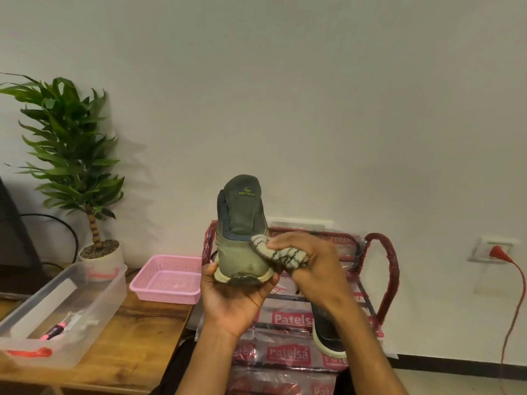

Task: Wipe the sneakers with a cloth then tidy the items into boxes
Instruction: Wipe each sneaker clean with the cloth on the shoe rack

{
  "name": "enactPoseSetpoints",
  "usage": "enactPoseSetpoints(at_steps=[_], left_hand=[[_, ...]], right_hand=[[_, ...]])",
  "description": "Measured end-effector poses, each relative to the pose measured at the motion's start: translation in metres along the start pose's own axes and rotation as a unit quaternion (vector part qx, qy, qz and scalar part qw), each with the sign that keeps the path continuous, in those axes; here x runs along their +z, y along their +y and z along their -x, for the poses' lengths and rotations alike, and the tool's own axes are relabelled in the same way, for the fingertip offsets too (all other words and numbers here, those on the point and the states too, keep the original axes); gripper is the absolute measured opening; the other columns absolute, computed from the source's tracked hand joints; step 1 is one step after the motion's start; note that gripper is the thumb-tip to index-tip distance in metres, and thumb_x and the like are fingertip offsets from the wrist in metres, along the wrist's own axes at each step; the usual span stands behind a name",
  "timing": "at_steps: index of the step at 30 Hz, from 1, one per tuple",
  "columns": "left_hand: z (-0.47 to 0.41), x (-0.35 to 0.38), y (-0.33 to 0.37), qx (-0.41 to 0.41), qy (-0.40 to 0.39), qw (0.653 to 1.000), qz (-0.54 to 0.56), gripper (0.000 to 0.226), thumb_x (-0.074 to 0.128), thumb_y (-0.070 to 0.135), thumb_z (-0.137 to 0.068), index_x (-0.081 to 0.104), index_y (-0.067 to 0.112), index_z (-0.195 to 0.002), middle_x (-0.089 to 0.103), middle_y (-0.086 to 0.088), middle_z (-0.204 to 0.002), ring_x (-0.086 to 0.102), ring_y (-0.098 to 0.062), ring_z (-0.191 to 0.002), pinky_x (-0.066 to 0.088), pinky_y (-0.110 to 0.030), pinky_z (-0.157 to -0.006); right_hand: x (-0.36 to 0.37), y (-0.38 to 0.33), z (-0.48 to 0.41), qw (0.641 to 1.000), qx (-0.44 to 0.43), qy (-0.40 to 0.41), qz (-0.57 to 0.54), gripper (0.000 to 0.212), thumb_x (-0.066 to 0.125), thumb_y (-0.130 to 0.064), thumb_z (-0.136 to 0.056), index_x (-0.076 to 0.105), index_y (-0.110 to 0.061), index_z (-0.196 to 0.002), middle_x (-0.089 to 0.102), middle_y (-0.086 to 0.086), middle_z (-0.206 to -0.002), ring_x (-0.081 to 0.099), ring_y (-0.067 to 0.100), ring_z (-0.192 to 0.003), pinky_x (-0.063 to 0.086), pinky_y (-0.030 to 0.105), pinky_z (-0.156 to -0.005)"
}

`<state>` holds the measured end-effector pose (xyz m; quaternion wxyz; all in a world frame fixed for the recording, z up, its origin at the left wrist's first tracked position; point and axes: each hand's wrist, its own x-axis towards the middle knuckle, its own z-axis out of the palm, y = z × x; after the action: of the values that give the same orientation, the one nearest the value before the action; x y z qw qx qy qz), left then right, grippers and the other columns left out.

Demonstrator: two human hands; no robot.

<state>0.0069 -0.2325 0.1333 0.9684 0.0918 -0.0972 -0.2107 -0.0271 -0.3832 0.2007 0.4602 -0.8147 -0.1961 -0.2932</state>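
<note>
Olive-green sneaker [241, 246] with lime tongue lettering, grey-and-black striped cloth [281, 253], pink mesh basket [168, 277], black white-soled sneaker [328, 329], red-wrapped rack [382, 269], clear box [61, 309] with red handles, green plant [68, 149]

The sneaker [241, 252] has a matt knit upper and a rough, scuffed rubber sole, the cloth [281, 253] against it looks soft and woven, and left of the sneaker are a perforated pink plastic basket [166, 292], a glossy clear plastic box [99, 309] and a grained wooden table [148, 323].
</note>
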Motion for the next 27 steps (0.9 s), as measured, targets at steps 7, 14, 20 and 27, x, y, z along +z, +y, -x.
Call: enactPoseSetpoints(at_steps=[7, 14, 20, 27], left_hand=[[0.002, 0.009, -0.002, -0.007, -0.003, 0.999, -0.047, 0.082, 0.086, 0.024, -0.043, 0.066, 0.000, -0.118, 0.063, -0.030, -0.118, 0.063, -0.049, -0.100, 0.055, -0.060, -0.074], [-0.002, 0.017, -0.004, 0.029, 0.010, 0.999, -0.032, 0.091, 0.088, 0.010, -0.033, 0.059, 0.001, -0.118, 0.067, -0.029, -0.101, 0.069, -0.044, -0.084, 0.057, -0.054, -0.065], [-0.007, 0.020, -0.003, 0.057, 0.025, 0.996, -0.060, 0.095, 0.088, 0.014, -0.039, 0.053, 0.003, -0.126, 0.065, -0.026, -0.106, 0.067, -0.043, -0.092, 0.055, -0.058, -0.075], [-0.006, 0.018, -0.009, 0.040, 0.036, 0.995, -0.081, 0.105, 0.089, 0.015, -0.045, 0.047, 0.005, -0.140, 0.056, -0.030, -0.127, 0.059, -0.048, -0.110, 0.047, -0.065, -0.090]], right_hand=[[0.011, 0.003, -0.011, 0.994, 0.017, 0.030, 0.100, 0.051, 0.063, 0.016, -0.061, 0.076, -0.018, -0.097, 0.072, -0.004, -0.101, 0.063, 0.010, -0.097, 0.053, 0.035, -0.087], [0.004, -0.020, -0.004, 0.996, 0.055, -0.055, 0.053, 0.057, 0.058, 0.018, -0.062, 0.077, -0.024, -0.095, 0.072, -0.012, -0.094, 0.063, -0.004, -0.090, 0.052, 0.013, -0.075], [-0.007, -0.021, 0.012, 1.000, -0.001, -0.019, -0.023, 0.067, 0.054, 0.020, -0.055, 0.075, -0.028, -0.096, 0.071, -0.021, -0.095, 0.064, -0.004, -0.097, 0.051, 0.013, -0.081], [-0.012, 0.006, 0.015, 0.998, 0.050, 0.004, 0.034, 0.063, 0.066, 0.021, -0.061, 0.074, -0.030, -0.095, 0.068, -0.027, -0.095, 0.062, -0.008, -0.095, 0.053, 0.016, -0.078]])
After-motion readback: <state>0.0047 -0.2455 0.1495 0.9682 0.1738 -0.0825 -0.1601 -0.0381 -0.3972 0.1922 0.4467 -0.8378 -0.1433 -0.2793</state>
